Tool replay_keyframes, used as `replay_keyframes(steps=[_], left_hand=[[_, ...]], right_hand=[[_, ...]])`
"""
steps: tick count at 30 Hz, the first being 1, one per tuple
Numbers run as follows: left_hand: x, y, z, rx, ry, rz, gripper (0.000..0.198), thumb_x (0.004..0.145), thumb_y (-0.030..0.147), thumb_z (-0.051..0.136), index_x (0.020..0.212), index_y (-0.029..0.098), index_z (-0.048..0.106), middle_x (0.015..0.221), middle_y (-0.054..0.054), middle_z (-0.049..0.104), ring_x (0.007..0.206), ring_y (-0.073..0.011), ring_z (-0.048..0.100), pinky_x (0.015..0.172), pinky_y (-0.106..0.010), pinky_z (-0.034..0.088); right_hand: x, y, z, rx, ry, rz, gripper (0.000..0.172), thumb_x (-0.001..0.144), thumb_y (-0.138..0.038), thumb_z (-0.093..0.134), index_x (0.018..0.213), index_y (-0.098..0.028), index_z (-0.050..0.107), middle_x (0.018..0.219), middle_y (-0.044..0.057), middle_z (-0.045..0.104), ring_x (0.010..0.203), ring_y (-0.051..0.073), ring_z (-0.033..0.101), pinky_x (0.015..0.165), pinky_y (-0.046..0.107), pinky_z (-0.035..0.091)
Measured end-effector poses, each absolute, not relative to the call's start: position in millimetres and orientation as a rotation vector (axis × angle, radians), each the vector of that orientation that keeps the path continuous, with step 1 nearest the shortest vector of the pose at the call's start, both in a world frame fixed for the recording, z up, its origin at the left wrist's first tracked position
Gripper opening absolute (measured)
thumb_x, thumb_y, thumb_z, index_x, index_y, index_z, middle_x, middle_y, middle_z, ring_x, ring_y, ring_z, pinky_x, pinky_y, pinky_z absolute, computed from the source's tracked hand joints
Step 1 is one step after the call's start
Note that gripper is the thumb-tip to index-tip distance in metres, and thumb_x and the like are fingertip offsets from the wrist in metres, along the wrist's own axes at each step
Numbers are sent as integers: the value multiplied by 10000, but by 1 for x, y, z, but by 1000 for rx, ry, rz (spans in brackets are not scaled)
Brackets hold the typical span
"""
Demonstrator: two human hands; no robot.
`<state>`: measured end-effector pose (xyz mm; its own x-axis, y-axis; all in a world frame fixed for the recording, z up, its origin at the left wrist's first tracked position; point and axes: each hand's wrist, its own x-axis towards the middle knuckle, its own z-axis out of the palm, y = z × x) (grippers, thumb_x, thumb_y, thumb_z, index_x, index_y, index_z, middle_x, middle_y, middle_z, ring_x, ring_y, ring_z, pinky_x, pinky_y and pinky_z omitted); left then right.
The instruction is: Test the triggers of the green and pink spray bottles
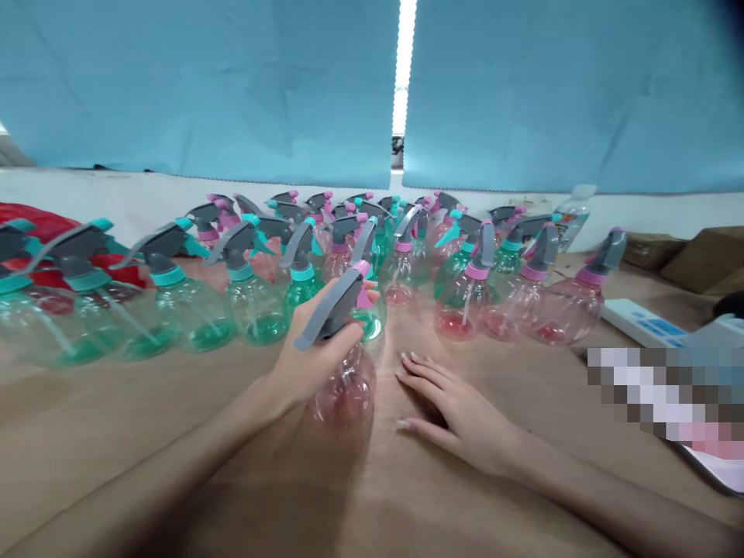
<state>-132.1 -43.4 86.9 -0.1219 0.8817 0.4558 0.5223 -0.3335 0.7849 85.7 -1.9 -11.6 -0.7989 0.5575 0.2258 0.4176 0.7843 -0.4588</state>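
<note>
My left hand (317, 341) is wrapped round the neck of a clear pink spray bottle (347, 391) with a grey and pink trigger head. The bottle stands close to upright, low in the middle of the view. To its right, my right hand (445, 403) rests palm down on the brown table (256, 480), fingers spread and holding nothing. Behind both hands stand rows of spray bottles: green ones, such as the green bottle (264, 310), mostly to the left, and pink ones, such as the pink bottle (459, 310), to the right.
At the right lie a white device with blue buttons (645, 322) and a blurred-out flat item (668, 403). Brown cardboard (709, 260) and a clear bottle with a label (573, 217) are at the back right. Red material (46, 221) lies far left, behind the bottles.
</note>
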Motion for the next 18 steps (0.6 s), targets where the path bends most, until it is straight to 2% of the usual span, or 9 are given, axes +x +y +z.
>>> replay_keyframes(steps=[4,11,16,18], left_hand=[[-131,-44,88,1786,1552,1437,218,718,210,503,915,249,591,580,52,430,510,-129,395,493,-257,331],[-129,-47,93,1777,1618,1389,249,730,201,503,953,250,604,600,53,468,526,-129,429,490,-248,353],[-130,-46,94,1805,1630,1382,72,702,222,497,744,233,555,666,32,559,551,-137,477,523,-264,411],[-131,-46,93,1811,1602,1378,52,696,224,489,721,230,535,685,29,575,549,-134,479,536,-268,413]], right_hand=[[86,-2,-11,-750,-2640,550,647,912,-568,521,1409,-154,491,1497,156,412,1402,314,345,1136,551,304],[85,-1,-11,-778,-2696,530,652,930,-571,484,1413,-134,483,1509,144,394,1410,305,329,1147,527,292],[87,-1,-10,-789,-2721,510,664,940,-585,447,1415,-121,478,1520,138,377,1419,294,313,1152,517,286],[87,0,-10,-795,-2736,501,670,945,-590,430,1415,-115,476,1523,135,372,1423,287,307,1154,511,286]])
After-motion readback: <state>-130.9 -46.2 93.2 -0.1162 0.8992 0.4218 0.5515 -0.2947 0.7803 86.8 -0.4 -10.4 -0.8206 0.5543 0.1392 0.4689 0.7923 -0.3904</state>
